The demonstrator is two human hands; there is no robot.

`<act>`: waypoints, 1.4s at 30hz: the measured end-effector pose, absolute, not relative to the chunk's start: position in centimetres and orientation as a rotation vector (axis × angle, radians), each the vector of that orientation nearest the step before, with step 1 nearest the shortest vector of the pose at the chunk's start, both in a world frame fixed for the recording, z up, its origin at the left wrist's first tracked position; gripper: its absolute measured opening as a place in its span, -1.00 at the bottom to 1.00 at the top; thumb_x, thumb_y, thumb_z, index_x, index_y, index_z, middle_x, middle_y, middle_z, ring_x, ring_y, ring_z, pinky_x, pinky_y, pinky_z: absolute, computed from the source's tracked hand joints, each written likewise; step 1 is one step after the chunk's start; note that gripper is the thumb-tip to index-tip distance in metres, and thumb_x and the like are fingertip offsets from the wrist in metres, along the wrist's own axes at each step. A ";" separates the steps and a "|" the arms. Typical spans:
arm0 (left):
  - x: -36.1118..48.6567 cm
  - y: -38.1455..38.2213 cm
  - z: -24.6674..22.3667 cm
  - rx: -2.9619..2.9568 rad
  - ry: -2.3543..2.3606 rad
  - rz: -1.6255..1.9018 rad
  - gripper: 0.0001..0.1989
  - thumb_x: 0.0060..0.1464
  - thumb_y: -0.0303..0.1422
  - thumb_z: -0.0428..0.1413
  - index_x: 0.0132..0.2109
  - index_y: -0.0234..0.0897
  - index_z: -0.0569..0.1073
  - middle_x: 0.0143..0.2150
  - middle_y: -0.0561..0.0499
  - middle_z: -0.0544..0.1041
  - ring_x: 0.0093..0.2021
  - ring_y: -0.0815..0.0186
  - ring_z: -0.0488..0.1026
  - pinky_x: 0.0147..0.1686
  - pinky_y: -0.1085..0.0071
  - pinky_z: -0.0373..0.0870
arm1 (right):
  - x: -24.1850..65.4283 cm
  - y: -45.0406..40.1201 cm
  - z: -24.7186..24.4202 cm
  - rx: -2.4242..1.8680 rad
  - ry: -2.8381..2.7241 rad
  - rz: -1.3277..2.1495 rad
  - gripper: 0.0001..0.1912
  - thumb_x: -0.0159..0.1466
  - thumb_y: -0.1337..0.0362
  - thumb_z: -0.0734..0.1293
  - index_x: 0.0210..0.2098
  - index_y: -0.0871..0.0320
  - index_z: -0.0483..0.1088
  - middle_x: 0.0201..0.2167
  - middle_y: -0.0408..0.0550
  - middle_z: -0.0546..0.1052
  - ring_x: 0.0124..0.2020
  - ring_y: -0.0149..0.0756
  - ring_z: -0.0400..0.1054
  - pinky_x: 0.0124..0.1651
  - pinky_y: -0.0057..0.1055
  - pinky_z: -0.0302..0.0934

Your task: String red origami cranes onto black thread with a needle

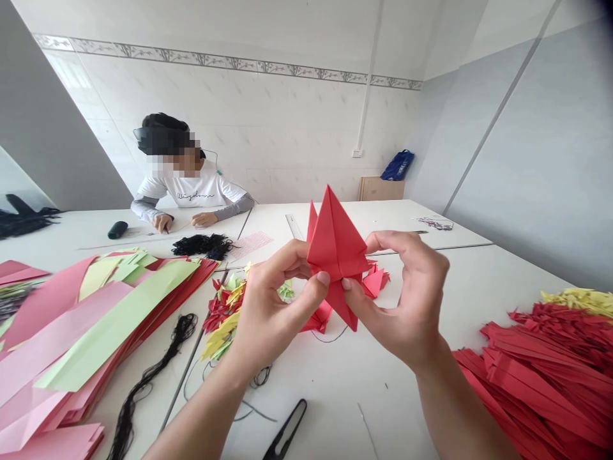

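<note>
Head view, and here we go: a folded red paper piece (338, 246) is held up in the air between both hands, its point aimed away from the wearer! The left hand (272, 313) pinches its lower part, thumb pressed on the front, fingers curled behind; the right hand (402, 300) pinches the other side the same way, the two thumbs almost meeting. Below, on the white table (335, 409), small red and yellow folded pieces (223, 313) bunch up beneath the left hand, black thread snips (286, 431) lie nearest the wearer, red paper strips (536, 377) heap up right, pink and green paper sheets (81, 326) spread left, and a co-worker (186, 185) sits opposite
</note>
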State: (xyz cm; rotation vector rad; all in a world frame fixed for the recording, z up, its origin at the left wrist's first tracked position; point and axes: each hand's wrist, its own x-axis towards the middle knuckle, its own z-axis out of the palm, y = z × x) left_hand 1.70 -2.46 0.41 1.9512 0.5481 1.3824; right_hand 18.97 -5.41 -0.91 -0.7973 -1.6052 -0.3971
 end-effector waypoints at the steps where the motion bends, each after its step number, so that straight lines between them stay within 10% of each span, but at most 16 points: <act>1: 1.8 -2.5 0.2 1.944 0.533 1.401 -0.89 0.21 -0.32 0.19 -0.15 -0.24 0.53 -0.23 -0.04 0.58 -0.27 0.27 0.54 -0.26 0.38 0.52 | 19.0 -5.1 -1.0 -0.751 -1.603 -0.466 -0.51 0.17 0.42 0.42 0.07 0.09 0.31 -0.15 -0.01 0.51 -0.15 -0.17 0.44 -0.16 -0.15 0.43; 14: 3.0 -2.6 -1.1 1.872 0.468 1.596 -0.43 0.13 -0.46 0.23 0.19 -0.05 0.18 -0.31 0.11 0.52 -0.34 0.32 0.54 -0.30 0.32 0.52 | 18.7 -2.9 -1.7 -0.529 -1.482 -0.874 -0.41 0.13 0.47 0.42 0.08 -0.13 0.33 -0.38 -0.15 0.46 -0.42 -0.26 0.40 -0.40 -0.23 0.45; 26: 1.5 -0.2 -0.5 2.036 0.740 1.823 -0.41 0.14 -0.45 0.17 0.29 -0.12 0.25 -0.20 0.04 0.56 -0.21 0.29 0.55 -0.14 0.29 0.49 | 18.1 -6.9 -0.6 -0.518 -2.066 -0.052 -0.85 0.30 0.48 0.30 -0.19 0.11 0.38 -0.41 -0.21 0.51 -0.42 -0.42 0.37 -0.34 -0.42 0.35; 32: 0.2 0.5 -0.3 2.157 0.694 1.805 -0.35 0.14 -0.41 0.20 0.34 -0.10 0.24 -0.03 -0.04 0.57 -0.19 0.30 0.53 -0.09 0.31 0.48 | 11.2 -7.2 -7.7 -0.572 -2.878 0.061 -0.60 0.08 0.19 0.52 -0.14 0.22 0.44 -0.35 -0.07 0.57 -0.34 -0.24 0.46 -0.44 -0.38 0.31; 42: -0.7 1.0 -0.4 2.570 0.523 1.852 -0.31 0.20 -0.49 0.14 0.41 -0.11 0.14 -0.12 -0.03 0.56 -0.17 0.28 0.51 0.04 0.17 0.50 | 4.9 -6.3 -15.7 -0.808 -3.192 0.057 -0.84 0.22 0.29 0.33 -0.41 0.23 0.52 -0.50 0.04 0.59 -0.53 -0.22 0.45 -0.72 -0.40 -0.05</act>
